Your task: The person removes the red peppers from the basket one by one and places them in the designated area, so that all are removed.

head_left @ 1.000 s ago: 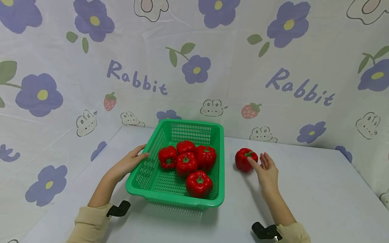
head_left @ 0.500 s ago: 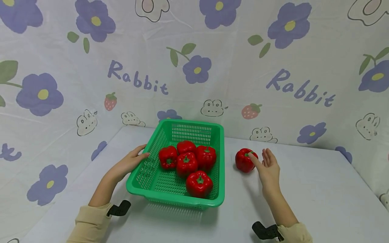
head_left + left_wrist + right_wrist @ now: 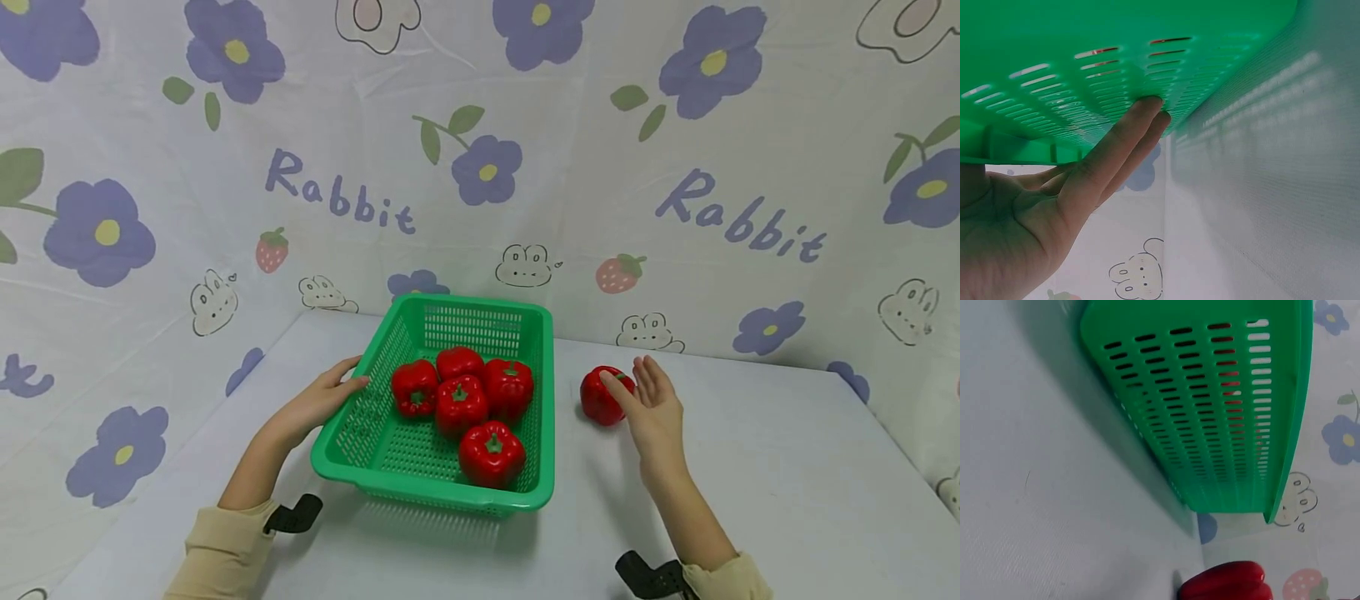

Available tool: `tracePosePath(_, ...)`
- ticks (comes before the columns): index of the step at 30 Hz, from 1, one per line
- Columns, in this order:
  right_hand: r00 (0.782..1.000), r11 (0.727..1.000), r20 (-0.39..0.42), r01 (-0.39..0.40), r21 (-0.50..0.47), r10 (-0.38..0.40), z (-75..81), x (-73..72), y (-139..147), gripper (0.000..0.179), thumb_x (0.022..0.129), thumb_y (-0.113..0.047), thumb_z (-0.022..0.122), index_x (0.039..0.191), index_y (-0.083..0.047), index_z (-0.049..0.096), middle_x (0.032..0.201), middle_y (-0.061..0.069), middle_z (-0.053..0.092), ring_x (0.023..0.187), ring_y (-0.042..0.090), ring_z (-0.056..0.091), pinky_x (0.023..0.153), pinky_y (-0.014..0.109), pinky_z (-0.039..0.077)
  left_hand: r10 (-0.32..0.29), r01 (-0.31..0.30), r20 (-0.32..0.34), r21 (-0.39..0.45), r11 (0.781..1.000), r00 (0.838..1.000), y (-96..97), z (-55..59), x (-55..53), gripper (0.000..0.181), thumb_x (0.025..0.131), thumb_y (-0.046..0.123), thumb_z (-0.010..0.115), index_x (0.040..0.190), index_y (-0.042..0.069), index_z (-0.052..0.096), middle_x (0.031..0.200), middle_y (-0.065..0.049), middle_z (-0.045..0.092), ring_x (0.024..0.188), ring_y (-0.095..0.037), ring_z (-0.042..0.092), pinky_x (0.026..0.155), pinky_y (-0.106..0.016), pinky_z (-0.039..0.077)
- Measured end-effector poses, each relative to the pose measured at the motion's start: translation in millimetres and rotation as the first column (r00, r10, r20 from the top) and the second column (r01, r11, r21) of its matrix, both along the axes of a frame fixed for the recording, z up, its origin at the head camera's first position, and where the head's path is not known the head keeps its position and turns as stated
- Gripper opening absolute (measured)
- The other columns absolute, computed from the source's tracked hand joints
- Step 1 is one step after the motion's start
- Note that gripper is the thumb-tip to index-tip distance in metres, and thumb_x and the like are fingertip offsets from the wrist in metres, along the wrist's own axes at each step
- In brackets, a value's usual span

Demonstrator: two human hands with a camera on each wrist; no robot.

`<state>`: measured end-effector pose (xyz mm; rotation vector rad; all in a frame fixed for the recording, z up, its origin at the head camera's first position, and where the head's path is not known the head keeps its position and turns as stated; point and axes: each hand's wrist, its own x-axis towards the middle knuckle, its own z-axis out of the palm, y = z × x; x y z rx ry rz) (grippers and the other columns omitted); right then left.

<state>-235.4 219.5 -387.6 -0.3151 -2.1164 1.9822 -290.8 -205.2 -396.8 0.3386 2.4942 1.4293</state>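
Note:
A green plastic basket (image 3: 432, 497) stands on the table with several red bell peppers (image 3: 461, 405) inside. My left hand (image 3: 321, 400) holds its left side, thumb over the rim; in the left wrist view, fingers (image 3: 1116, 147) lie nearly straight against the slotted outer wall. To the right of the basket, one more red bell pepper (image 3: 598, 397) sits on the table. My right hand (image 3: 657, 423) is beside it with fingers extended and thumb spread. From the head, the thumb overlaps the pepper; whether they touch I cannot tell. The right wrist view shows only part of that bell pepper (image 3: 1227, 582).
A white table (image 3: 780, 467) carries everything. Behind it and at the sides hangs a pale cloth (image 3: 585, 183) printed with flowers, rabbits and strawberries. Black wrist cameras (image 3: 294, 515) are strapped over both beige sleeves (image 3: 225, 554).
My right hand has shifted slightly right, then back left and a little upward, and its thumb now covers more of the lone pepper. Left hand, basket and peppers look unmoved.

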Motion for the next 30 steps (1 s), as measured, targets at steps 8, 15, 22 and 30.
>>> tracePosePath(8, 0.999, 0.999, 0.009, -0.032, -0.01, 0.032, 10.4, 8.3, -11.3, 0.086, 0.091, -0.037, 0.067, 0.158, -0.022, 0.014, 0.163, -0.007, 0.024, 0.15, 0.011, 0.022, 0.118, 0.029, 0.027, 0.007, -0.007, 0.002, -0.001, 1.0, 1.0, -1.4, -0.7, -0.3, 0.064, 0.105, 0.036, 0.041, 0.157, 0.009, 0.016, 0.136, -0.027, 0.05, 0.102, -0.021, 0.065, 0.085, -0.035, 0.055)
tracePosePath(15, 0.998, 0.998, 0.013, -0.059, -0.006, 0.06, 14.7, 12.8, -19.8, 0.085, 0.091, -0.038, 0.067, 0.158, -0.023, 0.016, 0.162, -0.008, 0.026, 0.149, 0.01, 0.024, 0.118, 0.029, 0.028, -0.01, 0.01, -0.011, -0.001, 1.0, 1.0, 0.0, 0.1, -0.3, 0.065, 0.105, 0.036, 0.041, 0.156, 0.007, 0.015, 0.139, -0.029, 0.047, 0.106, -0.025, 0.064, 0.086, -0.037, 0.055)
tracePosePath(22, 0.995, 0.995, 0.036, -0.095, 0.012, 0.095, 14.6, 16.8, -27.9, 0.088, 0.089, -0.042, 0.07, 0.157, -0.022, 0.017, 0.161, -0.005, 0.028, 0.149, 0.012, 0.026, 0.116, 0.03, 0.03, -0.012, 0.012, -0.008, 0.0, 1.0, 1.0, 1.4, 1.8, 0.7, 0.065, 0.105, 0.036, 0.041, 0.157, 0.006, 0.013, 0.14, -0.029, 0.046, 0.109, -0.029, 0.063, 0.087, -0.04, 0.055)
tracePosePath(30, 0.99, 0.989, 0.017, -0.144, 0.036, 0.143, 17.1, 22.8, -37.3, 0.088, 0.088, -0.042, 0.071, 0.157, -0.018, 0.021, 0.16, -0.001, 0.032, 0.148, 0.016, 0.028, 0.115, 0.032, 0.032, -0.009, 0.009, -0.006, 0.001, 1.0, 1.0, 0.1, 1.3, -0.1, 0.064, 0.105, 0.035, 0.041, 0.156, 0.007, 0.015, 0.139, -0.029, 0.047, 0.106, -0.026, 0.064, 0.086, -0.038, 0.055)
